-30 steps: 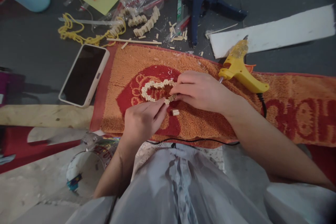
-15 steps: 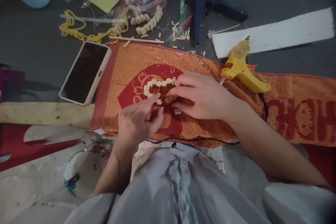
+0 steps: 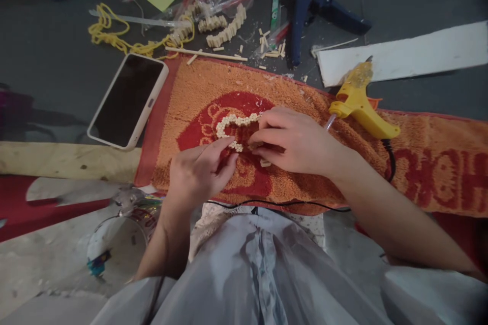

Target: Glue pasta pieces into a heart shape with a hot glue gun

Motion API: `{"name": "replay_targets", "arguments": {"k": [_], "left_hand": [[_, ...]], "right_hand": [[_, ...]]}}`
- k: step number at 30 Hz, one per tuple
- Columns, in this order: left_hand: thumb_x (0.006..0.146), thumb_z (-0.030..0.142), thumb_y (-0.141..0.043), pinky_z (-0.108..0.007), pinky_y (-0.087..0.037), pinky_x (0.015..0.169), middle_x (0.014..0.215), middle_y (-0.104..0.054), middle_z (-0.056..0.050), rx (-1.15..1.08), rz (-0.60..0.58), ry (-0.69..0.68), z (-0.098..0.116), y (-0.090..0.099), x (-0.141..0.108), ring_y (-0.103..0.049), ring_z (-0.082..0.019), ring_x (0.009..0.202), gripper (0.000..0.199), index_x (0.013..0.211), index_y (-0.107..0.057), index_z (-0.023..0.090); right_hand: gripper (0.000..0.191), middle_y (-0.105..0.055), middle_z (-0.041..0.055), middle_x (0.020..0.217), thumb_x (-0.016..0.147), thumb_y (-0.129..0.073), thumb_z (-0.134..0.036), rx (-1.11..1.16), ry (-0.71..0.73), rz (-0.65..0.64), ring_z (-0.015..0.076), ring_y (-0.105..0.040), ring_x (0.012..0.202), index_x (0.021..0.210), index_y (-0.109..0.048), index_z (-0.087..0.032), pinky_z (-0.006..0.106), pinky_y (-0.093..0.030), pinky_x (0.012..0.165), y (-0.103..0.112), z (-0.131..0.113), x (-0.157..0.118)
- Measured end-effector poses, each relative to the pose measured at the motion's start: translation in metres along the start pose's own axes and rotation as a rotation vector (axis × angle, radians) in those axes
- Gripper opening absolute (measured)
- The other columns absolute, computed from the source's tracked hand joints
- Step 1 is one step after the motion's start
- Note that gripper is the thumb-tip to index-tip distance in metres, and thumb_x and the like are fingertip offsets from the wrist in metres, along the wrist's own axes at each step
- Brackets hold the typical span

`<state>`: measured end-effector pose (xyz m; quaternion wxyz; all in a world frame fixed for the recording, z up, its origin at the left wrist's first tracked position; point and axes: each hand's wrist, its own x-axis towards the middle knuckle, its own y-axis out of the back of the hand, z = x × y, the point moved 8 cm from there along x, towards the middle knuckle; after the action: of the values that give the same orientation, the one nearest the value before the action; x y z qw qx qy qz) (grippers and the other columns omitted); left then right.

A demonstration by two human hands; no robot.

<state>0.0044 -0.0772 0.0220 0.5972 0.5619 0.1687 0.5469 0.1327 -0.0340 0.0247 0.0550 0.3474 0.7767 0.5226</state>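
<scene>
A curved, wavy strip of glued short wooden stick pieces (image 3: pixel 224 124) rests on the orange and red towel (image 3: pixel 198 81). My left hand (image 3: pixel 198 170) pinches its lower end between thumb and forefinger. At the strip's upper right end is my right hand (image 3: pixel 293 137), with bent fingers closed round a small clump of the same pieces (image 3: pixel 253 146), mostly hidden by the fingertips. Just below those fingertips lies another small stick bundle (image 3: pixel 265 163). To the right of my right hand, a yellow glue gun (image 3: pixel 356 99) lies on the towel.
A phone (image 3: pixel 127 99) lies left of the towel. Behind it are yellow yarn (image 3: pixel 110 35), more wavy stick strips (image 3: pixel 229 28), loose stick bits (image 3: pixel 272 51), a blue-handled cutter (image 3: pixel 301 15) and a white strip (image 3: pixel 404 53). The black cord (image 3: pixel 282 204) runs along the towel's near edge.
The whole view has shifted slightly, so most things sit farther right. More of the strip's lower end shows beyond my left fingertips, and my right fingers cover more of the small clump.
</scene>
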Motion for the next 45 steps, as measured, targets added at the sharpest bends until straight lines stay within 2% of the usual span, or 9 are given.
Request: {"name": "replay_targets", "arguments": {"k": [9,15,21,27,45], "left_hand": [[0.085,0.020,-0.065,-0.022,-0.040,0.051,0.057,-0.061,0.008,0.019,0.060,-0.087,0.010,0.002,-0.001,-0.051,-0.006,0.045,0.024,0.108,-0.063,0.013],[0.086,0.022,-0.065,-0.024,-0.039,0.049,0.062,-0.066,0.005,0.008,0.027,-0.053,0.018,-0.005,0.006,-0.051,-0.006,0.044,0.020,0.103,-0.067,0.012],[0.088,0.024,-0.062,-0.025,-0.036,0.049,0.056,-0.062,0.006,0.024,-0.033,-0.021,0.021,-0.012,0.012,-0.051,-0.007,0.045,0.012,0.093,-0.070,0.016],[0.089,0.024,-0.060,-0.027,-0.034,0.048,0.055,-0.059,0.005,0.042,-0.058,-0.030,0.022,-0.016,0.013,-0.049,-0.008,0.046,0.013,0.088,-0.071,0.016],[0.090,0.023,-0.058,-0.024,-0.031,0.047,0.050,-0.051,0.006,-0.018,-0.058,0.009,0.021,-0.017,0.016,-0.041,-0.007,0.044,0.017,0.079,-0.069,0.018]], "right_hand": [[0.014,-0.061,0.0055,0.082,0.087,-0.058,-0.018,0.002,0.036,0.044,0.0176,-0.053,0.077,0.087,-0.072,-0.016,0.031,-0.043,0.069,0.001,0.000,-0.002],[0.015,-0.063,0.0065,0.086,0.086,-0.062,-0.022,0.030,0.031,0.066,0.0180,-0.056,0.078,0.096,-0.070,-0.015,0.031,-0.046,0.070,0.006,0.006,-0.005],[0.013,-0.063,0.0067,0.086,0.085,-0.061,-0.020,0.035,0.020,0.061,0.0182,-0.058,0.079,0.091,-0.071,-0.015,0.031,-0.047,0.069,0.007,0.010,-0.007],[0.014,-0.064,0.0074,0.085,0.089,-0.057,-0.019,0.003,0.045,0.053,0.0187,-0.057,0.079,0.089,-0.071,-0.014,0.031,-0.047,0.070,0.005,0.010,-0.007],[0.016,-0.063,0.0065,0.082,0.091,-0.055,-0.019,0.012,0.101,0.077,0.0186,-0.057,0.078,0.086,-0.069,-0.015,0.032,-0.047,0.070,0.002,0.010,-0.008]]}}
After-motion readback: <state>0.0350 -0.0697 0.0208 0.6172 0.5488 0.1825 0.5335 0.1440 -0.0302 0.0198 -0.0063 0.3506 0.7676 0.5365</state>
